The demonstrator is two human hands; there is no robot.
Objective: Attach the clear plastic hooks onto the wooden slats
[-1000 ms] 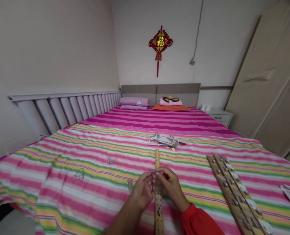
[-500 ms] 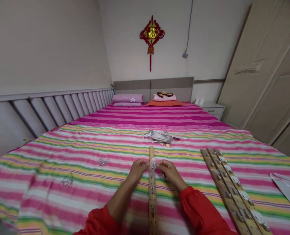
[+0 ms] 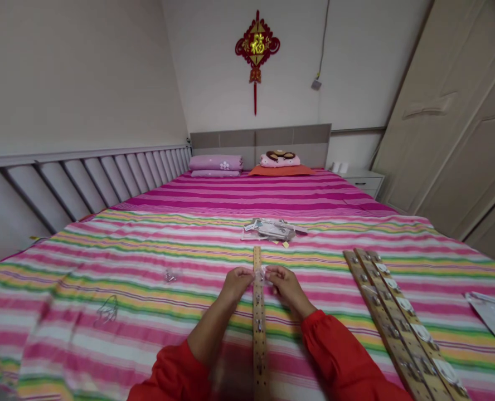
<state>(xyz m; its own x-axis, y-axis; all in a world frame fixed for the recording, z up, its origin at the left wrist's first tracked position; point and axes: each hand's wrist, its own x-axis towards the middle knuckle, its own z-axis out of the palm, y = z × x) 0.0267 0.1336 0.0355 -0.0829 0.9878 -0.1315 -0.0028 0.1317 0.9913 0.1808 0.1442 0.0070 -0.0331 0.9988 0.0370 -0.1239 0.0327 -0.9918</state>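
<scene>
A narrow wooden strip (image 3: 258,352) with rows of holes lies lengthwise on the bed in front of me. Small shiny metal fittings (image 3: 259,324) sit along it at intervals. Over its far part, a small clear plastic bag (image 3: 260,274) is pinched between my two hands, and something shiny shows in or under it. My left hand (image 3: 237,285) grips the bag's left side with closed fingertips. On the other side, my right hand (image 3: 285,284) has its fingers closed on the bag's right edge. The exact contents are too small to tell.
Several wooden strips with metal fittings and white coils (image 3: 392,317) lie to the right. Beyond my strip is a pile of plastic packets (image 3: 270,229). Leftward are a small bag of metal pieces (image 3: 170,275) and a thin, tangled loop (image 3: 107,311). A white sheet (image 3: 492,317) lies far right.
Both hands have drawn slightly closer together over the strip, and the plastic bag looks more bunched between the fingers. The view has shifted slightly.
</scene>
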